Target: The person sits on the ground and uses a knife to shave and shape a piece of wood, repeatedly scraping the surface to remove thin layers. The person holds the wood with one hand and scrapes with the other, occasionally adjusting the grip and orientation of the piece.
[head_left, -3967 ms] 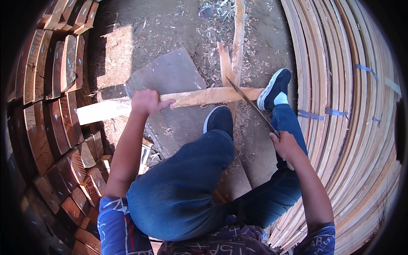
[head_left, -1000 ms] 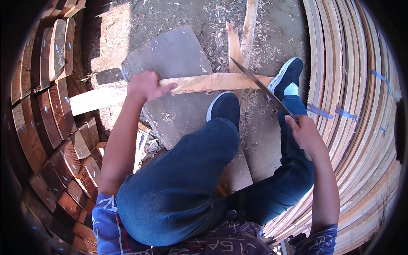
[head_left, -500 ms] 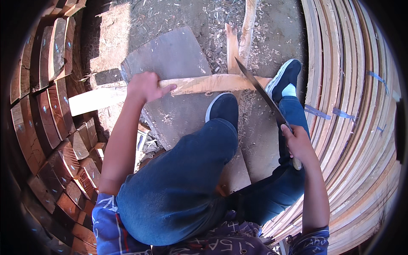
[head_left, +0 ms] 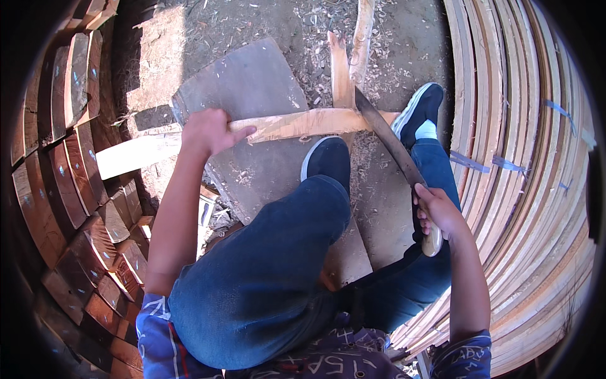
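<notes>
A long pale wooden board lies crosswise in front of me, its left end bright in the sun. My left hand is closed around it left of the middle, thumb along its near face. In my right hand is a machete with a dark blade and a pale wooden handle. Its blade points up and to the left, and the tip overlaps the board's right part; whether it touches the wood I cannot tell. My left shoe is just below the board, and my right shoe is at its right end.
Stacked dark timber stands along the left. Long pale planks with blue ties are piled on the right. A flat grey board lies under the work. Beyond are an upright-lying wood strip, another strip and scattered shavings.
The machete has turned slightly in my right hand, showing more of its blade's flat side and handle butt. My left hand keeps its hold on the board. The whole view has shifted a little.
</notes>
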Motion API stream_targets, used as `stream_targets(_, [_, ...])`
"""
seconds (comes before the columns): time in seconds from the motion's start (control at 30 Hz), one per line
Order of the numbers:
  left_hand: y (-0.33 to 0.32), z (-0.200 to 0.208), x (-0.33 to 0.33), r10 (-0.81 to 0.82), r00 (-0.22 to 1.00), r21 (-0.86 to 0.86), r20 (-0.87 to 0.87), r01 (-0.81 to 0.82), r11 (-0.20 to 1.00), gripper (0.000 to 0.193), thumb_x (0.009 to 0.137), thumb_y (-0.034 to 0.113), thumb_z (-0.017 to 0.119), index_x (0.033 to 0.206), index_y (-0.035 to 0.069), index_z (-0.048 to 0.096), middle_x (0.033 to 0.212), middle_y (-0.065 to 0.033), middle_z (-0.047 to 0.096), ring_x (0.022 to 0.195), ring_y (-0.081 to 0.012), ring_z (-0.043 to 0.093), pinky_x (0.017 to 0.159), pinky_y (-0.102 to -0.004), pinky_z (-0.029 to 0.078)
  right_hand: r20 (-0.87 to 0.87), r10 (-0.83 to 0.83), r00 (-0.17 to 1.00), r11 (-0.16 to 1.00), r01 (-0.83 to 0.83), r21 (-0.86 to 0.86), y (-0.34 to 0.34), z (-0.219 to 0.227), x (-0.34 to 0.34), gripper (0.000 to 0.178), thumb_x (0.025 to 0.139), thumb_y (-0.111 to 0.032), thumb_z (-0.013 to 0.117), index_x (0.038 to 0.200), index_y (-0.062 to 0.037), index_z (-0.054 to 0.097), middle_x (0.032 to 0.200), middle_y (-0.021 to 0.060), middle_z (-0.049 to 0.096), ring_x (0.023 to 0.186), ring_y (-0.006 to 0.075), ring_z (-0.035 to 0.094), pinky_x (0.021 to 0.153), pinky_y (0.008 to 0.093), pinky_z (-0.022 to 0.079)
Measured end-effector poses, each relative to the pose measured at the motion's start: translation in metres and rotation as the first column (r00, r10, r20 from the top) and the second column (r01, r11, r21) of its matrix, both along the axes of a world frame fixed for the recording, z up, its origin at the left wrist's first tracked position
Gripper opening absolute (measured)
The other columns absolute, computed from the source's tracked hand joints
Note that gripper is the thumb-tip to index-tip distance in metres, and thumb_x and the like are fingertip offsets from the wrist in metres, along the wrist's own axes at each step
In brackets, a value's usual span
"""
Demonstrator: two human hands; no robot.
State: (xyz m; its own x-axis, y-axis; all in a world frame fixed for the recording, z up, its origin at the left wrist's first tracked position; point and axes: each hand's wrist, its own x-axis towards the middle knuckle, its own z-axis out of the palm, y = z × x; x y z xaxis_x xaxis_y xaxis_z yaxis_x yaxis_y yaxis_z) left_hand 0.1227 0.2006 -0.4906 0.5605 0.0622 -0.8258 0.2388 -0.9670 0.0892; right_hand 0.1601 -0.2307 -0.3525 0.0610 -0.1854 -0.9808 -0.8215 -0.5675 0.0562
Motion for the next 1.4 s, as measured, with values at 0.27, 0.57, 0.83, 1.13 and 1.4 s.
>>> stream_targets(0.27, [0.001,0.003,-0.003,0.005,1.0,-0.004,-0.014,-0.005,1.0,0.082,0.074,0.082,0.053,0.073,0.002,0.072,0.081,-0.0198,0.07,0.083,-0.0349,0.07,0.079,-0.0433,0.055,0.244,-0.433,0.868,0.901,0.41,0.14,0.013,-0.008,0.017,0.045,0.101,-0.051,0.043,0.089,-0.0084,0.048,0.054,-0.0009,0.039,0.038,0.0104,0.038,0.037,0.0291,0.036])
stream_targets(0.57, [0.0,0.0,-0.004,-0.015,1.0,0.027,-0.004,0.015,1.0,0.085,0.074,0.085,0.049,0.07,0.003,0.071,0.079,-0.0189,0.07,0.083,-0.0336,0.07,0.08,-0.043,0.055,0.08,-0.142,0.987,0.99,0.139,0.038,0.008,-0.008,0.074,0.046,0.101,-0.051,0.042,0.088,-0.0074,0.051,0.055,-0.0024,0.042,0.038,0.0073,0.038,0.036,0.0244,0.035])
stream_targets(0.83, [-0.003,0.001,-0.003,-0.004,0.998,0.008,-0.056,0.004,1.0,0.085,0.073,0.088,0.048,0.069,0.006,0.071,0.073,-0.0145,0.069,0.076,-0.0273,0.071,0.076,-0.0396,0.056,-0.211,-0.067,0.975,0.998,0.068,-0.005,0.003,-0.029,0.041,0.047,0.102,-0.05,0.041,0.086,-0.007,0.05,0.056,-0.0012,0.04,0.041,0.0099,0.039,0.04,0.0279,0.039])
stream_targets(1.13, [-0.002,-0.001,-0.005,0.013,0.999,0.002,0.035,-0.013,1.0,0.077,0.073,0.081,0.057,0.065,0.005,0.067,0.065,-0.0153,0.065,0.069,-0.0286,0.068,0.071,-0.0426,0.055,0.24,-0.412,0.879,0.911,0.402,0.092,0.01,-0.021,0.056,0.045,0.1,-0.055,0.043,0.092,-0.0119,0.051,0.054,-0.0048,0.037,0.038,0.0061,0.036,0.036,0.024,0.036])
stream_targets(1.4, [-0.003,0.001,-0.006,0.037,0.999,0.018,0.036,-0.038,0.999,0.078,0.073,0.081,0.057,0.065,0.005,0.068,0.062,-0.0148,0.064,0.068,-0.0286,0.068,0.07,-0.042,0.054,-0.051,-0.146,0.988,0.989,0.144,-0.029,-0.012,-0.012,0.055,0.05,0.098,-0.058,0.045,0.091,-0.0091,0.052,0.055,-0.0034,0.04,0.036,0.0061,0.036,0.034,0.0222,0.036])
